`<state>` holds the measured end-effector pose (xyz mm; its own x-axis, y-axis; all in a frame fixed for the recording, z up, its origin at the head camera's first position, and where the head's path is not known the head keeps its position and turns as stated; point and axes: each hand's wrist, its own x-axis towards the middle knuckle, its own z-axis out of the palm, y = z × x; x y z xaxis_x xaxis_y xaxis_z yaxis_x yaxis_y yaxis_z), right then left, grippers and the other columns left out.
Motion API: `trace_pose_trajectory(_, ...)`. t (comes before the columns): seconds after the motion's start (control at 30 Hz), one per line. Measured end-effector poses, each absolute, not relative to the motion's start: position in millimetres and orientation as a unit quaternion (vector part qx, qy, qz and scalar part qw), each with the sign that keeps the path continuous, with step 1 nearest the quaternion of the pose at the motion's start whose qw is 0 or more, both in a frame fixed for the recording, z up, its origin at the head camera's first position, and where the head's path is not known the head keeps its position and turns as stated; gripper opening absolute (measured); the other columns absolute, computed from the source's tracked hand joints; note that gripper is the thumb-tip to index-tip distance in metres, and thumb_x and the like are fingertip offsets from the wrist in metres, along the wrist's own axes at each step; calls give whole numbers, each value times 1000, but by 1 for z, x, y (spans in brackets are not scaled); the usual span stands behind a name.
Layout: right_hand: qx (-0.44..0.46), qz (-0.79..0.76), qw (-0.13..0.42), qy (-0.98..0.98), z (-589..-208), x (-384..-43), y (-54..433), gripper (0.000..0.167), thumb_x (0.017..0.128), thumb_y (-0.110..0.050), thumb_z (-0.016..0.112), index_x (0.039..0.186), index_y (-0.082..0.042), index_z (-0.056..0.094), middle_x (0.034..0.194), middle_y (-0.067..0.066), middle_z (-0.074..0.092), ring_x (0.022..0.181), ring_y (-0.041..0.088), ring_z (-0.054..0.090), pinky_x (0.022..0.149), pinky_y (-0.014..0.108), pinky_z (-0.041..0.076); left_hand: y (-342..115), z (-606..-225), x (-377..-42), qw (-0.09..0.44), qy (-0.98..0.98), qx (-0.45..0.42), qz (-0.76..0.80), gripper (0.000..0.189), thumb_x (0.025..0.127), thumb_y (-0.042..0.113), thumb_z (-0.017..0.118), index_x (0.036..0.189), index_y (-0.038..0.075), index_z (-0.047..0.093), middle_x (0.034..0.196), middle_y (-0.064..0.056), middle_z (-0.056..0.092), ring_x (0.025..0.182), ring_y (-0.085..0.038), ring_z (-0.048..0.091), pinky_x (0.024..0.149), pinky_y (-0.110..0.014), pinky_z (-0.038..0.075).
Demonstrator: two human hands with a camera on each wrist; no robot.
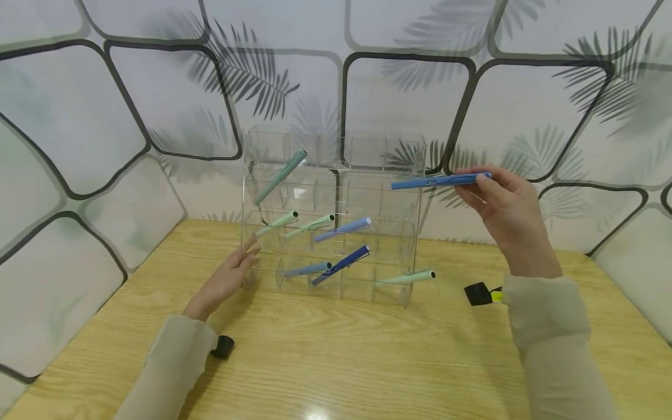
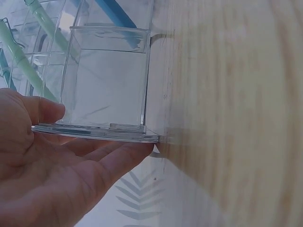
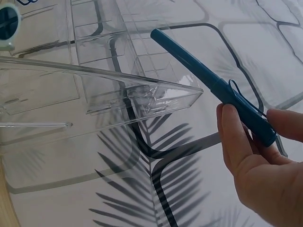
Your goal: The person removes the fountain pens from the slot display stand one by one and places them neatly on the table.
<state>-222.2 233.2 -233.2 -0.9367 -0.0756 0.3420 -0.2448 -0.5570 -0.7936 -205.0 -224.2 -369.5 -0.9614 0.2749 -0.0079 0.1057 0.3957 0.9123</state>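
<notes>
A clear acrylic pen rack (image 1: 366,201) with several tiers of compartments stands on the table. At its left end, my left hand (image 1: 226,279) grips the side panel, thumb inside and fingers outside in the left wrist view. Level with the upper tiers, my right hand (image 1: 511,213) pinches a blue pen (image 1: 420,182) near its clip end. That pen lies almost horizontal, its far tip overlapping the rack's right edge in the head view. Slanted in the rack are a dark green pen (image 1: 280,177), a dark blue pen (image 1: 341,265), a periwinkle pen (image 1: 343,229) and several others.
Wood-grain table (image 1: 325,361) lies under the rack, and a leaf-patterned wall (image 1: 409,111) rises close behind it. One black object (image 1: 478,294) with a yellow bit sits by the right sleeve. Another black piece (image 1: 223,347) shows beside the left cuff.
</notes>
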Motion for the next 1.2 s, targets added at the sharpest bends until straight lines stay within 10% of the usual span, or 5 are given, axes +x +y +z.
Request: trace_pose_trajectory(1.2,101,910,105,-388,-248,-226,278,18,94,17,59,105,3,57,86,21,71,74,35,72,71,50,59,-224,-370,-205,77,836,111,531,61,114,24,30,163,6,-3,163,-30,16,146,-50,20,107,-62,32)
